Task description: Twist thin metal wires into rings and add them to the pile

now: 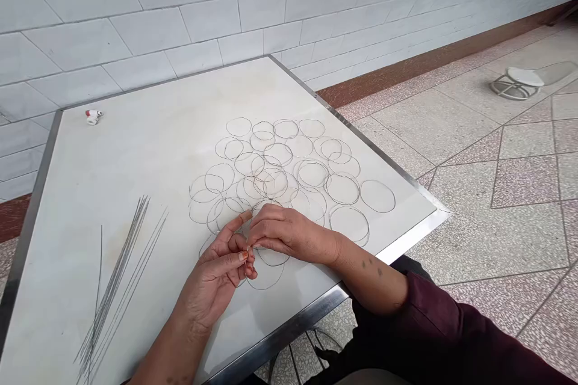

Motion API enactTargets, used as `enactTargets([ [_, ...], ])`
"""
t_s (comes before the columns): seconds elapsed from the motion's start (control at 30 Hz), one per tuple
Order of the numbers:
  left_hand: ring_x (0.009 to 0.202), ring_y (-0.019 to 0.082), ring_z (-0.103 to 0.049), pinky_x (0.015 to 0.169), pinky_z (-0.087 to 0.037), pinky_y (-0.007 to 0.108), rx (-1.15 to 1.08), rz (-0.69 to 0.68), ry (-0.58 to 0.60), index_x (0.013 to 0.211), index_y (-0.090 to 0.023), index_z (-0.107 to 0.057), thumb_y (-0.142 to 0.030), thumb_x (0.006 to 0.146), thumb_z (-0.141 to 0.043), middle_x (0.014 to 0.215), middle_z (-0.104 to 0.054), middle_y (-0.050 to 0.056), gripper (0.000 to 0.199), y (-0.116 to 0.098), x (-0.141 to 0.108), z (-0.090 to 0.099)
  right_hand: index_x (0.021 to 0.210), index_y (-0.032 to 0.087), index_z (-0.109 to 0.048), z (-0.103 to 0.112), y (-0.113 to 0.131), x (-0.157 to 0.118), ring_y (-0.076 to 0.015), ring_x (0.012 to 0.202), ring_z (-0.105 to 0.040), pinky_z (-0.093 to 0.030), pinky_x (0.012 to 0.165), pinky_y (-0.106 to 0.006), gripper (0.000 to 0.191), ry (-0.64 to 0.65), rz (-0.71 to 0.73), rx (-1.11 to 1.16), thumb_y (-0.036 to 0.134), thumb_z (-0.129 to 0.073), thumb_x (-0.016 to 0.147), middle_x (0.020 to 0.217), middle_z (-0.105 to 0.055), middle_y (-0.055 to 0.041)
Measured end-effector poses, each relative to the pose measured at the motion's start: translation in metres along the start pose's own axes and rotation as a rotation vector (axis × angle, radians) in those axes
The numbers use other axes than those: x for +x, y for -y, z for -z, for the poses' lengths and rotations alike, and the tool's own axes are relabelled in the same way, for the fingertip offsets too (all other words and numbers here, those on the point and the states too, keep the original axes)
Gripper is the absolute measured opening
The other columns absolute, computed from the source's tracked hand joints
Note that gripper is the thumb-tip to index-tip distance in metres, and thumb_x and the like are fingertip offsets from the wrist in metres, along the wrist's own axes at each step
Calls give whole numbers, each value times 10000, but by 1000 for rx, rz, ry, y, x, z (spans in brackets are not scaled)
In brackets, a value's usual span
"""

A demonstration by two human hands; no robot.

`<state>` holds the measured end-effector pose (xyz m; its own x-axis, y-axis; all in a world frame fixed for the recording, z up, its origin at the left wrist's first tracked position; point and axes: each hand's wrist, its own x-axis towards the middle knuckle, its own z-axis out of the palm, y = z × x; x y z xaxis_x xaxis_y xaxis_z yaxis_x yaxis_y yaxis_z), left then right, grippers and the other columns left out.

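Near the table's front edge my two hands meet over the wire rings. My left hand (214, 274), palm partly turned up, pinches a thin wire (247, 251) between thumb and fingers. My right hand (293, 231) comes in from the right with bent fingers closed at the same wire, its fingertips close to the left thumb. Most of that wire is hidden by the fingers. Beneath and beyond the hands lie many thin wire rings (395, 195), flat and overlapping. To the left, a loose bundle of straight wires (118, 283) lies slantwise on the table.
The white table (149, 150) has a metal edge and stands against a tiled wall (149, 36). A small white and red object (93, 117) sits at its far left corner. On the floor to the right stands a low stool (524, 77).
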<state>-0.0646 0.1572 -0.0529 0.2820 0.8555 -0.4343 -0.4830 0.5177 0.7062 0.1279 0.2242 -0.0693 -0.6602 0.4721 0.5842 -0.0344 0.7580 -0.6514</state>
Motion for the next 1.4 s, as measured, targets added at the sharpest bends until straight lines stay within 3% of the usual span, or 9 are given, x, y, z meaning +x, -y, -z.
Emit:
enactTargets([
  [0.2,678,124,-541,612,-480,248,-15,19,15,1341,-222,-605,-98,750,-741,757,-614,-3,618,0,1,0,1101,181,-618,-2,-4,-4,-144,1051,-608,-526,927,-300,152,47,-2,-32,212,-489,1026,1068,-673,-67],
  [0.63,690,144,-581,614,-506,280,66,33,49,1254,-210,-663,-187,811,-725,769,-627,14,449,0,0,0,983,188,-641,4,2,-2,-156,972,-604,-537,879,-297,167,87,-34,4,236,-486,1020,940,-646,-51],
  [1.07,673,100,-558,642,-475,235,77,20,42,1354,-275,-600,-132,793,-758,767,-631,-15,600,2,1,3,938,175,-640,4,3,-1,-141,934,-616,-549,848,-289,79,4,-80,51,223,-588,973,944,-653,-56],
  [1.4,622,113,-577,619,-482,248,28,59,91,1372,-262,-580,-112,760,-741,720,-633,-15,651,4,0,2,975,162,-689,3,0,-4,-157,1028,-627,-560,881,-309,176,18,-19,117,237,-533,1005,993,-665,-66],
])
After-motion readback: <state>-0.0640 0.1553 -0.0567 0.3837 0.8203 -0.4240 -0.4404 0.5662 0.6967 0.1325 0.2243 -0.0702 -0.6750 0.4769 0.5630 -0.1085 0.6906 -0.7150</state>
